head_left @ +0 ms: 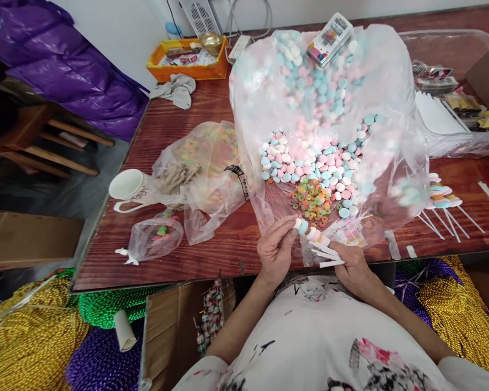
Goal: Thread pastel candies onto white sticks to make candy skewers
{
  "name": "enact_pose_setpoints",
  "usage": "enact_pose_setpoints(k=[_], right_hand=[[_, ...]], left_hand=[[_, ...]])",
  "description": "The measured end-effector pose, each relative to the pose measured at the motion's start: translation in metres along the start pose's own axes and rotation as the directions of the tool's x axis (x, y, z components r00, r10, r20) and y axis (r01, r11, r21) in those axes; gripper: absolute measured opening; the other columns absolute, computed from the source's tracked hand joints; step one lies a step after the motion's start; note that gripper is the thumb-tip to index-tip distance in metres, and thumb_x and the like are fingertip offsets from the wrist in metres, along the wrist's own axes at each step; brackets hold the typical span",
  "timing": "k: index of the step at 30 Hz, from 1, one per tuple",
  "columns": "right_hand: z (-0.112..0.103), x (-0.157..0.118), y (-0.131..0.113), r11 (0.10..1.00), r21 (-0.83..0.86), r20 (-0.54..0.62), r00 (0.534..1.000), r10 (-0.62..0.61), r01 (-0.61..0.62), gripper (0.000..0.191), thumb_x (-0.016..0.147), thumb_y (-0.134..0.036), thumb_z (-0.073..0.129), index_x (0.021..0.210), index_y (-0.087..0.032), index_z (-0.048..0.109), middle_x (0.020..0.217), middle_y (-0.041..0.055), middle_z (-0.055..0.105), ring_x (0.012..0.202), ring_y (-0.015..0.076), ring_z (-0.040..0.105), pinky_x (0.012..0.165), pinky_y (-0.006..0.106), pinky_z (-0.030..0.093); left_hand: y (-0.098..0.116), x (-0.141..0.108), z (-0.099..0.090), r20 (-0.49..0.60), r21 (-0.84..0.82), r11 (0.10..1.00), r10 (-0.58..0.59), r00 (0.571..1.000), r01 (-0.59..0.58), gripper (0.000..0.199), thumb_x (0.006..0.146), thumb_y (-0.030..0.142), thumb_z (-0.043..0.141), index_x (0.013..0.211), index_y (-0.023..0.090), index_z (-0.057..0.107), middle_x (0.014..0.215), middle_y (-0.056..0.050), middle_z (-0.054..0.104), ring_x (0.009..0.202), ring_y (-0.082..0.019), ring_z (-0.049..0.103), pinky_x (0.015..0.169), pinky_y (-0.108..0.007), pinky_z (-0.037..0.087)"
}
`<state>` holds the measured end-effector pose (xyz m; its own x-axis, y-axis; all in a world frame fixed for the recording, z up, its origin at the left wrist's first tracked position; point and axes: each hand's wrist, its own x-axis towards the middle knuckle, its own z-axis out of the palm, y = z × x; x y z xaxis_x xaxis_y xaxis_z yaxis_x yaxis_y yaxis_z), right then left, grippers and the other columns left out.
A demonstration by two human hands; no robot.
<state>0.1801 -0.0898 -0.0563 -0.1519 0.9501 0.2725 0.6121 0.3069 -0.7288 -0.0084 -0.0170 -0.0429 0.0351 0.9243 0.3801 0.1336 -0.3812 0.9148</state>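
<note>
Where the two hands meet: a short row of marshmallows point(313, 234) slants between them, above the near part of the counter point(220, 263); the step looks like threading sweets onto a stick.
Left hand point(276, 247): its grip is pinched on the row's left end piece. A light hold around the rim should serve, since a hard squeeze would likely flatten something so soft; fingertips are best off the line of the point.
Right hand point(352, 262): its grip is closed at the row's right end, with a fan of bare white sticks point(325, 254) jutting left from it. The stick inside the row is hidden, so its exact hold cannot be told. Tucking the spares lower would probably stop them catching.
Gummy rings point(312, 201): heaped just beyond the hands, within easy reach. Being narrow, they call for a straight, centred push.
Filled skewers point(442, 198): lying together to the right, useful for matching order and spacing.
Loose marshmallows point(334, 168): spread beyond the rings at the mouth of a cloudy plastic bag point(248, 103). Whole, round ones should sit evenly if pierced through the middle.
Clear tub point(448, 146): far right, with more white sticks point(438, 111) stacked inside.
</note>
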Motion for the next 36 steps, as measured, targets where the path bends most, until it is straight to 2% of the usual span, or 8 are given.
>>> enact_pose_setpoints(k=[5, 8, 15, 19, 22, 26, 30, 36], right_hand=[[-0.004, 0.0, 0.001, 0.993, -0.114, 0.022, 1.0, -0.022, 0.024, 0.023, 0.078, -0.004, 0.04, 0.082, -0.021, 0.054, 0.064, 0.0013, 0.062, 0.055, 0.0156, 0.054, 0.055, 0.026, 0.038], [-0.005, -0.001, 0.002, 0.989, -0.141, 0.001, 0.999, -0.04, 0.04, 0.024, 0.076, -0.003, 0.04, 0.084, -0.021, 0.054, 0.065, 0.0018, 0.062, 0.056, 0.0166, 0.056, 0.055, 0.027, 0.038], [0.006, 0.001, 0.0, 0.999, -0.032, -0.009, 1.0, -0.022, 0.022, 0.024, 0.078, -0.003, 0.04, 0.085, -0.021, 0.055, 0.064, 0.0009, 0.061, 0.055, 0.0155, 0.055, 0.054, 0.026, 0.039], [0.011, 0.004, -0.003, 0.999, 0.038, 0.01, 1.0, -0.028, 0.027, 0.028, 0.079, -0.003, 0.04, 0.092, -0.019, 0.059, 0.068, 0.0022, 0.065, 0.057, 0.0153, 0.058, 0.056, 0.025, 0.043], [0.008, 0.004, -0.004, 1.0, 0.022, 0.04, 0.999, 0.019, -0.019, 0.033, 0.079, -0.002, 0.04, 0.101, -0.018, 0.061, 0.076, 0.0042, 0.069, 0.064, 0.0167, 0.063, 0.062, 0.026, 0.046], [0.005, 0.001, 0.0, 0.998, -0.011, 0.093, 0.993, 0.066, -0.065, 0.034, 0.08, -0.002, 0.041, 0.103, -0.018, 0.061, 0.077, 0.0048, 0.07, 0.069, 0.0184, 0.066, 0.066, 0.027, 0.048], [0.011, -0.001, 0.005, 0.999, -0.019, 0.054, 0.997, 0.05, -0.049, 0.038, 0.077, -0.001, 0.04, 0.104, -0.018, 0.061, 0.08, 0.0053, 0.071, 0.072, 0.0188, 0.067, 0.067, 0.027, 0.049], [0.006, 0.006, -0.001, 0.999, -0.007, 0.051, 0.998, 0.047, -0.047, 0.032, 0.069, 0.0, 0.039, 0.086, -0.02, 0.058, 0.072, 0.0021, 0.066, 0.066, 0.0162, 0.061, 0.063, 0.025, 0.045]], left_hand=[[-0.001, 0.001, -0.006, 0.121, 0.097, 0.985, 0.129, 0.984, -0.141, 0.023, 0.091, 0.019, 0.062, 0.111, 0.023, 0.073, 0.117, -0.008, 0.074, 0.107, -0.02, 0.071, 0.098, -0.038, 0.057], [-0.004, 0.0, -0.007, 0.146, 0.119, 0.978, 0.151, 0.978, -0.169, 0.024, 0.091, 0.017, 0.062, 0.111, 0.023, 0.073, 0.116, -0.007, 0.074, 0.106, -0.02, 0.072, 0.096, -0.036, 0.058], [-0.008, -0.011, 0.006, 0.017, 0.113, 0.981, 0.154, 0.988, -0.155, 0.026, 0.092, 0.015, 0.06, 0.114, 0.023, 0.072, 0.117, -0.006, 0.074, 0.107, -0.02, 0.071, 0.098, -0.04, 0.058], [-0.006, -0.011, 0.007, -0.013, 0.037, 0.999, 0.005, 1.0, -0.005, 0.031, 0.097, 0.025, 0.054, 0.125, 0.024, 0.067, 0.126, -0.008, 0.07, 0.116, -0.022, 0.067, 0.105, -0.043, 0.053], [-0.003, -0.003, 0.002, 0.026, -0.064, 0.994, -0.089, 0.996, 0.091, 0.037, 0.099, 0.03, 0.048, 0.134, 0.024, 0.061, 0.134, -0.009, 0.065, 0.122, -0.023, 0.063, 0.109, -0.044, 0.049], [-0.006, 0.002, -0.002, 0.105, 0.009, 0.999, -0.04, 0.994, 0.039, 0.033, 0.098, 0.03, 0.051, 0.126, 0.023, 0.067, 0.131, -0.008, 0.067, 0.126, -0.023, 0.061, 0.112, -0.043, 0.046], [-0.014, -0.006, 0.002, 0.123, 0.087, 0.996, 0.022, 0.992, -0.032, 0.036, 0.099, 0.023, 0.049, 0.131, 0.025, 0.063, 0.127, -0.007, 0.069, 0.117, -0.02, 0.067, 0.107, -0.038, 0.051], [-0.018, -0.008, 0.005, 0.138, 0.141, 0.988, 0.044, 0.989, -0.064, 0.037, 0.099, 0.026, 0.049, 0.134, 0.023, 0.061, 0.127, -0.008, 0.069, 0.114, -0.021, 0.067, 0.107, -0.039, 0.051]])
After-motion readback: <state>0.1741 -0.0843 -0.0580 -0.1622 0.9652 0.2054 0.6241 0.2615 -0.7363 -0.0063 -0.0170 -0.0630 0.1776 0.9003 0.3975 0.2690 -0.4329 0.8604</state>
